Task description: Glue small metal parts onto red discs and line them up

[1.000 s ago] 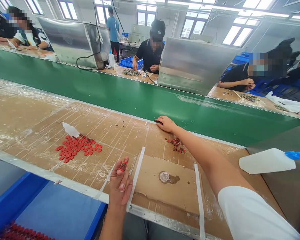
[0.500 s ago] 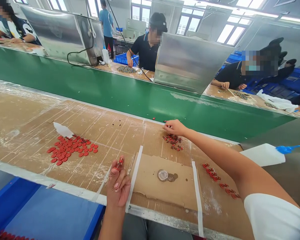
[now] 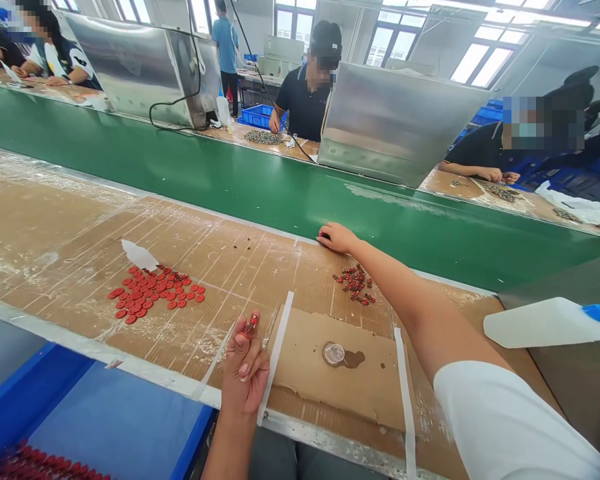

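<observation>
Upright near the front edge, my left hand (image 3: 245, 363) pinches a small red figure-like part with a round base (image 3: 251, 326) between thumb and index finger; its other fingers are curled. My right arm stretches across the cardboard-covered table, and my right hand (image 3: 336, 237) rests at the green belt's near edge with fingers bent down. What its fingertips hold, if anything, is hidden. Nearest to that hand lies a pile of small dark-red parts (image 3: 356, 285). Many flat red discs (image 3: 153, 292) lie spread out at the left.
A shallow clear dish (image 3: 333, 354) sits beside a wet stain on taped cardboard. A white bottle with a blue tip (image 3: 540, 323) lies at right. The green belt (image 3: 230, 180) runs behind; people work beyond it. A blue bin (image 3: 130, 427) holds red parts at lower left.
My right hand has moved from above the dark-red pile up to the belt edge, where it covers the spot of the small red pieces seen there before. My left hand keeps its pinch.
</observation>
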The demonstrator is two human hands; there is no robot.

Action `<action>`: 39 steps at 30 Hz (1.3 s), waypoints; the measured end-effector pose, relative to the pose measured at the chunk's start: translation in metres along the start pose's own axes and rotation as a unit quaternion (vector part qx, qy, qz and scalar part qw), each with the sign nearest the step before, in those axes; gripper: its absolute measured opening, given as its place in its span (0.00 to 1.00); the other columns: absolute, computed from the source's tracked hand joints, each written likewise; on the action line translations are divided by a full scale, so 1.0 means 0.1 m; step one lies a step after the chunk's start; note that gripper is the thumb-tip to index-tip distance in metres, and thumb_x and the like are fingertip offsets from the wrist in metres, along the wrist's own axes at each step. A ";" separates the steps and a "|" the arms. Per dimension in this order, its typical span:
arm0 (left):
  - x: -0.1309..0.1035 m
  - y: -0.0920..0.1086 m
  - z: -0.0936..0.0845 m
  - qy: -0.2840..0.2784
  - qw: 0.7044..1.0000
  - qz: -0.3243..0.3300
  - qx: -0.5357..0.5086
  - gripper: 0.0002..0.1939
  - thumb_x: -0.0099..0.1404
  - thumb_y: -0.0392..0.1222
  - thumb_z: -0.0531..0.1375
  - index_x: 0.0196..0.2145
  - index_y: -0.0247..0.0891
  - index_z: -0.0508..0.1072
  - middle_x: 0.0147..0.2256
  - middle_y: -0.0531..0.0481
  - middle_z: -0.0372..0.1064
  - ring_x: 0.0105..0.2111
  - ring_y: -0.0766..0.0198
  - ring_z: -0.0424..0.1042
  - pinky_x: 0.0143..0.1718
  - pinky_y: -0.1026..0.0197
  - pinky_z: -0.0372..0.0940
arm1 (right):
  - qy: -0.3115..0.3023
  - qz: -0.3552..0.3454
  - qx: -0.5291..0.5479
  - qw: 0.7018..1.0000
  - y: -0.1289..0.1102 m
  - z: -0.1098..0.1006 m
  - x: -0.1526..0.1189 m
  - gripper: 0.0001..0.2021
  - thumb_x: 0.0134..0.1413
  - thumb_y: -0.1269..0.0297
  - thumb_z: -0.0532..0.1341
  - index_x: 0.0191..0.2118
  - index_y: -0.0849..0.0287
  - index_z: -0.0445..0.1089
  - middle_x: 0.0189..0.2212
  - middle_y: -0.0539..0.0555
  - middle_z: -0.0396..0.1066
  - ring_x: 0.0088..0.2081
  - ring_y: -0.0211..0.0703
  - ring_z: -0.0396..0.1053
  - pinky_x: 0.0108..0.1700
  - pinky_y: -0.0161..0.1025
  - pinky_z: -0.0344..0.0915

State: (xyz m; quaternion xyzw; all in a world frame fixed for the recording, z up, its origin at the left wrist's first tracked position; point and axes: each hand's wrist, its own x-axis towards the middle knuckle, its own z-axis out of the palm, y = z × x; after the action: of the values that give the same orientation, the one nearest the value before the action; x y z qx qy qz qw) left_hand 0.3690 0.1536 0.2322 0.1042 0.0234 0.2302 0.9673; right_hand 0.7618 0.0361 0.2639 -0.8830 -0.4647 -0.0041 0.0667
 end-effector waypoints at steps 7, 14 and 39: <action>-0.01 0.01 0.04 -0.003 1.000 -0.016 -0.012 0.16 0.72 0.35 0.47 0.47 0.37 0.73 0.52 0.41 0.70 0.17 0.86 0.66 0.16 0.84 0.60 | -0.055 0.053 0.009 0.997 0.31 -0.12 -0.37 0.11 0.56 0.58 0.55 0.34 0.59 0.70 0.32 0.54 0.72 0.32 0.40 0.66 0.36 0.35 0.59; -0.01 0.02 0.03 -0.011 0.999 -0.026 -0.033 0.16 0.72 0.36 0.47 0.46 0.36 0.73 0.53 0.39 0.70 0.18 0.86 0.67 0.17 0.86 0.59 | -0.084 0.050 0.030 0.995 0.33 -0.26 -0.72 0.11 0.51 0.57 0.57 0.28 0.59 0.71 0.29 0.52 0.73 0.30 0.38 0.66 0.35 0.34 0.59; -0.01 -0.01 0.07 -0.026 0.999 -0.045 -0.016 0.19 0.73 0.36 0.43 0.45 0.36 0.73 0.52 0.40 0.70 0.17 0.85 0.65 0.16 0.84 0.59 | -0.075 0.138 0.011 0.987 0.06 -0.36 -1.49 0.13 0.55 0.54 0.58 0.36 0.55 0.76 0.31 0.50 0.76 0.31 0.38 0.71 0.35 0.32 0.62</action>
State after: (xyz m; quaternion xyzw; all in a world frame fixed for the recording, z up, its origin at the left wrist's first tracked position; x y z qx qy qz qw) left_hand 0.3688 0.1510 0.2391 0.0931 -0.0006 0.1843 0.9784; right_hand 0.6839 -0.0942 0.2889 -0.9358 -0.3418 0.0762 0.0410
